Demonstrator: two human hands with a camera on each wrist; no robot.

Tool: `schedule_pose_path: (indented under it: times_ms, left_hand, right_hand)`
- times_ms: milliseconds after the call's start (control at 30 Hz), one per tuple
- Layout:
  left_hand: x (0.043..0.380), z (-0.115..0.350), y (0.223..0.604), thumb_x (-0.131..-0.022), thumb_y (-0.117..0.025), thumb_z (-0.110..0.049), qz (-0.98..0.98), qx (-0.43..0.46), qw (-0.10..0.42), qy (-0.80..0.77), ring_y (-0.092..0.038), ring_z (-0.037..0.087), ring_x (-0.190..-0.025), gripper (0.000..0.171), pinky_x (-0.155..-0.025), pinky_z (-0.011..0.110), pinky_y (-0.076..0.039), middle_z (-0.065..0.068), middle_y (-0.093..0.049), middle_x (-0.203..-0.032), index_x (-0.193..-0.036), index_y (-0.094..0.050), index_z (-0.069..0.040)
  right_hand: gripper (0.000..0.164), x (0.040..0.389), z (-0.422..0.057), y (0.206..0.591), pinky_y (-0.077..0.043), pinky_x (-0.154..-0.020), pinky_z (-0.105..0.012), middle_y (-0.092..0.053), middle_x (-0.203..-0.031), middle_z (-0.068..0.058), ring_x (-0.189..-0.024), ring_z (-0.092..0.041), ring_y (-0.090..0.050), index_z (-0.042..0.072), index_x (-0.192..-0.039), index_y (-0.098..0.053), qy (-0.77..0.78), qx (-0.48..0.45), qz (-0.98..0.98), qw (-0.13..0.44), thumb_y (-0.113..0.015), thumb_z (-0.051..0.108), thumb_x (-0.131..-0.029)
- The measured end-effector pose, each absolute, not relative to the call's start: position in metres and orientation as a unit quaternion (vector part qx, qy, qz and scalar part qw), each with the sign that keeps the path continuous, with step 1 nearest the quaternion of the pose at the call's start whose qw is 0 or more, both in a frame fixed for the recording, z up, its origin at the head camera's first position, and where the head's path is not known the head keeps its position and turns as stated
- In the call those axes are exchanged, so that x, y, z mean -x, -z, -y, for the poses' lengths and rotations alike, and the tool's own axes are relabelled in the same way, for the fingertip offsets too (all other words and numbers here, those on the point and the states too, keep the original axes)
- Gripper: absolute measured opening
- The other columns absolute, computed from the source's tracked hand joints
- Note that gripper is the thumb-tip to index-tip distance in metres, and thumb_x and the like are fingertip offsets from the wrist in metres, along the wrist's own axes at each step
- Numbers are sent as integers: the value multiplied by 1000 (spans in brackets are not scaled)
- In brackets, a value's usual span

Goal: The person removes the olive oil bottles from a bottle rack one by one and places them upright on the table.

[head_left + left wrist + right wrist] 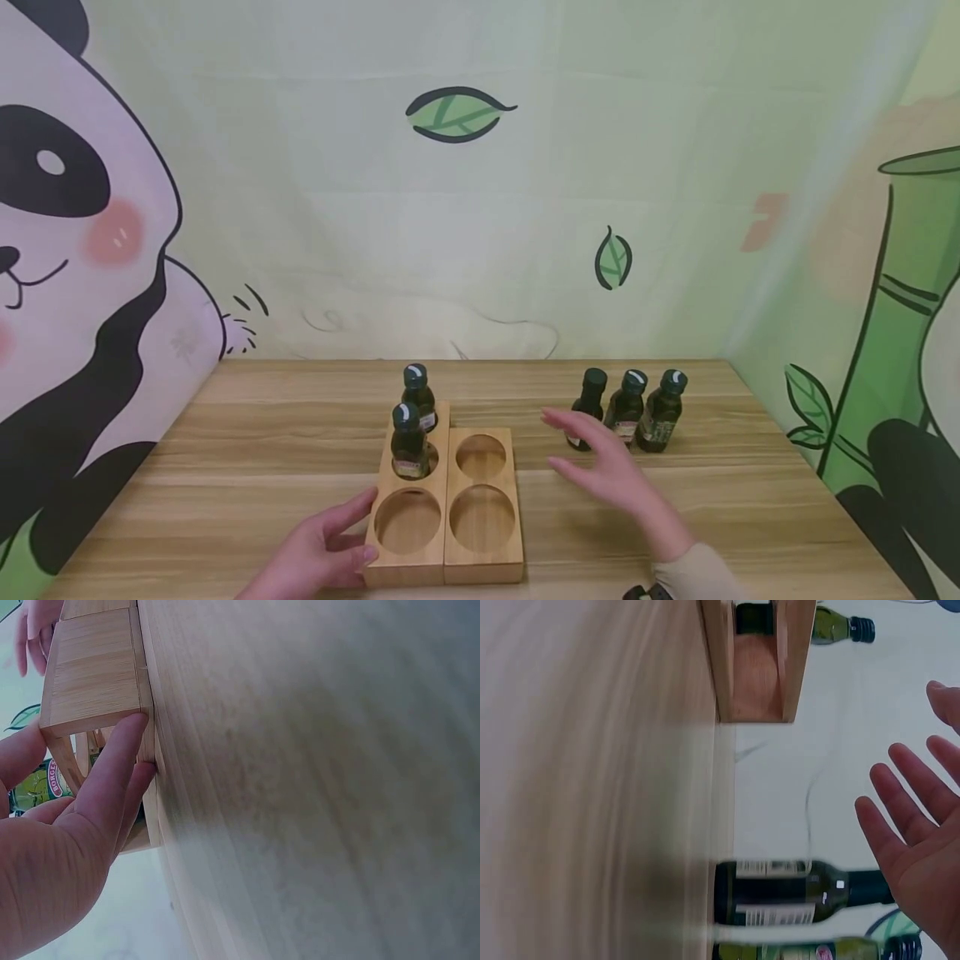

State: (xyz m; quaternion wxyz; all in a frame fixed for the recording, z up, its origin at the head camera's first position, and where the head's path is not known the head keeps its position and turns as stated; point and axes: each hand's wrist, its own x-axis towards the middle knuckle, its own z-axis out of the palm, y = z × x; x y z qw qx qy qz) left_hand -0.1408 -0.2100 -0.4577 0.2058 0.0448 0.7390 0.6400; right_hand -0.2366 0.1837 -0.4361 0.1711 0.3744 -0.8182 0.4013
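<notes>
Left hand [322, 546] grips the near left corner of the pale wooden rack [483, 575] with round wells. Right of the rack, the right hand [603, 467] hangs free, fingers extended. Two dark-green glass bottles [408, 448] stand in the rack's left row; three similar bottles [628, 407] stand on the bench [247, 467] right of it.

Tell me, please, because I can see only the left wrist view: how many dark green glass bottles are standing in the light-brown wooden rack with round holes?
Observer: The head view shows two dark green glass bottles standing in the light-brown wooden rack.
Operator: Thank you. Is the bare right hand holding something?
Observer: No, the right wrist view shows the bare right hand with nothing in it.
Operator: And are there other bottles outside of the rack?
Observer: Yes, three more bottles stand on the wood-grain table, to the right of the rack.
</notes>
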Motion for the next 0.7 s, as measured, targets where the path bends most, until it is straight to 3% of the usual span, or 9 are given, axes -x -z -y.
schedule_pose_path:
  times_ms: [333,700]
  left_hand:
    - [141,210,454,-90,-76,-21,-738,-38,210,-640,-62,33,-111,83,-79,46,-59,34,-20,-154,-154,-27,1]
    - [141,210,455,-89,-76,-22,-744,-30,209,-634,-61,37,-115,84,-79,46,-59,32,-21,-155,-154,-28,0]
  right_hand:
    - [65,244,-155,433,-48,-101,-43,-61,-134,-9,-120,-25,-56,7,-144,-48,-401,-377,824,134,-76,10,-86]
    - [68,248,-123,421,-44,-105,-44,-59,-137,-13,-123,-26,-55,7,-148,-44,-402,-387,824,96,-76,17,-88]
